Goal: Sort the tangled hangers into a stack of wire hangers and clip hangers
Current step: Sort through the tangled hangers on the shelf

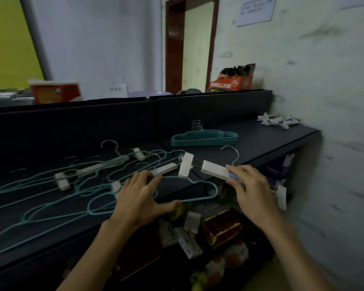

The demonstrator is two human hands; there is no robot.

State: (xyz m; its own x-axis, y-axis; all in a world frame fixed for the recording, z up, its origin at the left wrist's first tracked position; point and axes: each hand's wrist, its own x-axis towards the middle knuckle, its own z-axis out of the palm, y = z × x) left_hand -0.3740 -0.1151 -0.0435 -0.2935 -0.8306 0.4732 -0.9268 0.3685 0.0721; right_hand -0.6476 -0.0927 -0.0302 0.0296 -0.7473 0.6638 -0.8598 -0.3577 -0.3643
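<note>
My left hand grips a teal wire hanger at the desk's front edge, thumb under its bar, fingers curled over the top. My right hand pinches a clip hanger by its white clip. The clip hanger's long axis runs left-right just behind the wire one, right hand nearer. Wire stack sits behind, to the right; tangle spreads left. Orange bag's lettering & wall notice too blurred to read
</note>
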